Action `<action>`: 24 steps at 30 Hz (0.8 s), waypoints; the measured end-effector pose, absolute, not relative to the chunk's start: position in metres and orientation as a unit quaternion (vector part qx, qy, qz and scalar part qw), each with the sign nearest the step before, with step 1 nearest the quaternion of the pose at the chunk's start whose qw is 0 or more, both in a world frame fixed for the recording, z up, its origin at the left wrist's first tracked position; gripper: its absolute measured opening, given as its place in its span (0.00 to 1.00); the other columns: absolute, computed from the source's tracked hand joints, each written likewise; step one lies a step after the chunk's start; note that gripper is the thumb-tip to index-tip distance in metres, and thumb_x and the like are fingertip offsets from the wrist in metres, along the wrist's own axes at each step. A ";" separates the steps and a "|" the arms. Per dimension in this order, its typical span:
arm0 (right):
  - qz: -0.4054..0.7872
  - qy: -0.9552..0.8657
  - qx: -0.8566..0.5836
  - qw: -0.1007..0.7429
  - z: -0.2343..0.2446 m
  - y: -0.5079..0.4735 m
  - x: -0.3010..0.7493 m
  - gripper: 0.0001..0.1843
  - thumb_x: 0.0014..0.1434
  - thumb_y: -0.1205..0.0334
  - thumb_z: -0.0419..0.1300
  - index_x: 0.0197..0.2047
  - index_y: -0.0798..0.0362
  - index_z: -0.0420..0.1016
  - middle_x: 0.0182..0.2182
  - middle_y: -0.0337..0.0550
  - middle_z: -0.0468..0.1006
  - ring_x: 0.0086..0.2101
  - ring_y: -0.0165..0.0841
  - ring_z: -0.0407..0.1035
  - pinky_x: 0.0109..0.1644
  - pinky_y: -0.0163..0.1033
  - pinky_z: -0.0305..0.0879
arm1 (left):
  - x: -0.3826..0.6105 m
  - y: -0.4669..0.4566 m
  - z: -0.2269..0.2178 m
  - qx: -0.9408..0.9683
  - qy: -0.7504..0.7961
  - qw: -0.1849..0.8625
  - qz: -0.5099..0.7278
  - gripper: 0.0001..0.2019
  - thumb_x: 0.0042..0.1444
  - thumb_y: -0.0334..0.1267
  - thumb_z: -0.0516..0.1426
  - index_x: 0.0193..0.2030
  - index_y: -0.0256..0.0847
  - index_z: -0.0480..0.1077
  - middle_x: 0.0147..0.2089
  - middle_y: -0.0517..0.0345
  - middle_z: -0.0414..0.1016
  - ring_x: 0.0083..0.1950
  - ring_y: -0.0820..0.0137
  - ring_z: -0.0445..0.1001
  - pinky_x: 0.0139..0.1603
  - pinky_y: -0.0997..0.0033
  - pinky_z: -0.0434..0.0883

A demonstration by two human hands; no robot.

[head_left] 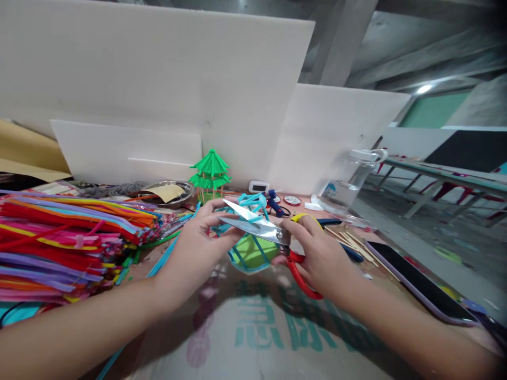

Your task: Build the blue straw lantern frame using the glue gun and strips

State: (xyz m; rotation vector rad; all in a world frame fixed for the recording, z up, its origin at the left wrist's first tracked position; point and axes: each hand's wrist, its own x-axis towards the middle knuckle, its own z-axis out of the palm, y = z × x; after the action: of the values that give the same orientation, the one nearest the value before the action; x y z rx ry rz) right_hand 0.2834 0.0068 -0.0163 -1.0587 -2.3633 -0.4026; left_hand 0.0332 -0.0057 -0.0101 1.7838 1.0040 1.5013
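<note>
Red handles (296, 275) are showing on the scissors (279, 235) that I am grasping with the right hand (319, 248), its fingers wrapping the loops, while the blades (259, 230) are standing apart and pointing leftward. With the left hand (198, 235) I am pinching a light-blue framed piece (251, 258) with a yellow-green panel (257, 249); it is showing between the two hands, around the middle of my view, and the blades are crossing in front of its upper part. Whether they are touching a strip of the frame, I am not able to tell.

Behind the piece, a green pagoda model (212, 171) is standing upright on the surface (170, 338), with a small digital clock (259, 187) to its right and a blue glue gun (272, 202) just in front of the clock. Fuzzy strips (59, 248) in many colours are lying heaped on the left. Over on the right, I am seeing a clear water bottle (344, 179) standing near the white boards (158, 79), wooden sticks (358, 246) lying loose, and a dark-screened phone (420, 282) resting beside the right forearm (396, 314).
</note>
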 end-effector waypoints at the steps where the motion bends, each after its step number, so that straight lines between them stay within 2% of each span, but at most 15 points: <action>1: -0.156 -0.871 -0.389 0.257 -0.016 0.007 0.284 0.23 0.64 0.47 0.62 0.58 0.46 0.64 0.42 0.50 0.71 0.36 0.43 0.71 0.38 0.47 0.73 | 0.033 -0.006 -0.010 0.672 0.376 0.294 0.566 0.06 0.59 0.42 0.62 0.40 0.47 0.81 0.61 0.55 0.72 0.65 0.59 0.70 0.65 0.55 0.72; 4: -0.172 -0.869 -0.387 0.256 -0.016 0.006 0.284 0.23 0.65 0.47 0.60 0.58 0.48 0.64 0.42 0.51 0.70 0.36 0.43 0.70 0.38 0.47 0.72 | 0.034 -0.008 -0.008 0.671 0.374 0.289 0.571 0.05 0.58 0.41 0.63 0.39 0.47 0.80 0.59 0.55 0.73 0.62 0.60 0.72 0.64 0.55 0.72; 8: -0.183 -0.868 -0.386 0.252 -0.015 0.004 0.282 0.28 0.65 0.42 0.58 0.60 0.50 0.62 0.41 0.52 0.70 0.36 0.44 0.70 0.37 0.47 0.72 | 0.035 -0.011 -0.005 0.676 0.388 0.275 0.563 0.05 0.59 0.42 0.63 0.40 0.48 0.80 0.57 0.56 0.75 0.58 0.60 0.75 0.61 0.56 0.74; 12: -0.195 -0.865 -0.386 0.254 -0.015 0.004 0.284 0.29 0.65 0.39 0.57 0.61 0.48 0.62 0.42 0.51 0.71 0.35 0.43 0.71 0.36 0.46 0.72 | 0.035 -0.013 -0.004 0.688 0.390 0.262 0.553 0.06 0.59 0.42 0.63 0.41 0.48 0.80 0.58 0.56 0.75 0.59 0.59 0.74 0.62 0.53 0.74; 16: -0.211 -0.863 -0.381 0.254 -0.015 0.006 0.289 0.26 0.65 0.42 0.59 0.59 0.49 0.64 0.43 0.53 0.72 0.35 0.44 0.71 0.32 0.44 0.69 | 0.034 -0.013 -0.004 0.683 0.391 0.263 0.558 0.05 0.58 0.42 0.63 0.38 0.47 0.81 0.60 0.55 0.73 0.59 0.59 0.74 0.62 0.54 0.73; 21: -0.199 -0.870 -0.389 0.229 -0.018 0.007 0.294 0.17 0.64 0.54 0.61 0.54 0.49 0.69 0.41 0.49 0.76 0.31 0.39 0.71 0.28 0.39 0.64 | 0.033 -0.010 -0.005 0.688 0.384 0.256 0.560 0.06 0.59 0.44 0.64 0.38 0.49 0.81 0.60 0.56 0.73 0.62 0.60 0.71 0.61 0.57 0.74; 24: -0.150 -0.864 -0.393 0.278 -0.019 0.012 0.296 0.20 0.64 0.50 0.62 0.55 0.50 0.69 0.40 0.47 0.78 0.31 0.38 0.72 0.31 0.39 0.66 | 0.029 -0.001 -0.006 0.687 0.399 0.245 0.556 0.08 0.59 0.47 0.63 0.37 0.48 0.81 0.60 0.55 0.72 0.63 0.59 0.71 0.60 0.56 0.73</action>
State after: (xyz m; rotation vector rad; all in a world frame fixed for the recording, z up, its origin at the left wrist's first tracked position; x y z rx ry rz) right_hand 0.2957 0.0122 -0.0189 -1.0556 -2.3180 -0.4023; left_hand 0.0286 -0.0013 -0.0064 1.8743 1.0896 1.5182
